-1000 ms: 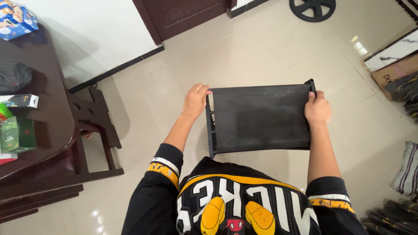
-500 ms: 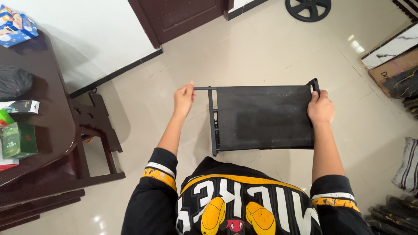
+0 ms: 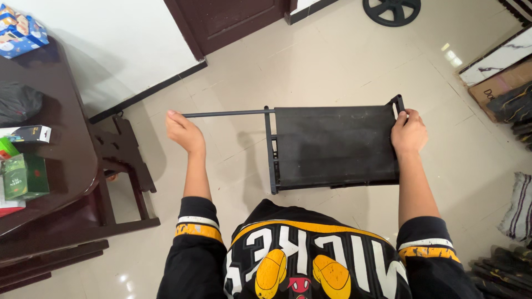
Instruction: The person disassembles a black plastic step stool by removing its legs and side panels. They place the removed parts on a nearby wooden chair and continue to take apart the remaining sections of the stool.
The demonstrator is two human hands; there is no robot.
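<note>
A flat black rectangular metal shelf panel (image 3: 332, 145) with a raised frame along its edges is held out in the air in front of the person's chest, above the glossy beige tiled floor (image 3: 332, 61). From its far left corner a thin dark metal rod (image 3: 227, 113) sticks out sideways, level with the panel's far edge.

The right hand (image 3: 409, 132) is clamped around the panel's far right corner, fingers wrapped over the frame. The left hand (image 3: 184, 132) is curled into a narrow fist around the free end of the rod, well apart from the panel itself. Both arms are stretched forward, in black sleeves with yellow and white cuffs.

To the left stands a dark brown polished wooden table (image 3: 61, 160) with a carved base. On it lie a green carton (image 3: 25, 176), a small white and black box (image 3: 27, 133), a dark crumpled bag (image 3: 19, 102) and a blue printed box (image 3: 21, 34). A dark wooden door (image 3: 233, 19) closes the far wall, and a black spoked wheel (image 3: 392, 10) lies on the floor near it. Cardboard and dark bundles (image 3: 512, 102) sit at the right edge.
</note>
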